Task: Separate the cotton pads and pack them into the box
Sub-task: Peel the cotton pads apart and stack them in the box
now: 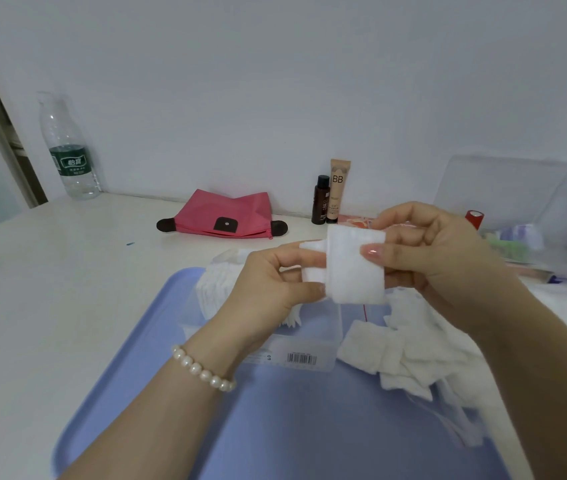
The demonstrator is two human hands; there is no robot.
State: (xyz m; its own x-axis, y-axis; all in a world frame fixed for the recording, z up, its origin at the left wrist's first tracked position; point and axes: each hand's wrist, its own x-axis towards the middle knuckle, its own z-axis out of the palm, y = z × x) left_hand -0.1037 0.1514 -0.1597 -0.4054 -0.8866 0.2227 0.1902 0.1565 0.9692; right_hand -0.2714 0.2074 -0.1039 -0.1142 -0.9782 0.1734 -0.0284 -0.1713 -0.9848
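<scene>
Two hands work one piece of cotton above the tray. The right hand (444, 258) pinches a square cotton pad (356, 268) between thumb and fingers at its right edge; the left hand (268, 282) pinches a second, smaller pad layer (311, 259) that projects from the left edge of the first. The two layers overlap and appear not yet parted.

The clear plastic box (295, 355) sits directly below on the blue tray (275, 427), its barcode label facing the camera. A row of pads already stands inside it at the left end (212, 292); the right end looks unfilled, though the hands hide part of it. A loose heap of unsorted pads (413, 355) lies just beside the box on the right, partly off the tray.

Assessment of the step in hand: peel slowly, each pinch kept near its own edge, so the layers shear apart rather than tear or shed fibre. Thin cotton will stretch under a hard pull. Once separated, each pad should go in upright against the standing row, to keep the stack tidy.
</scene>
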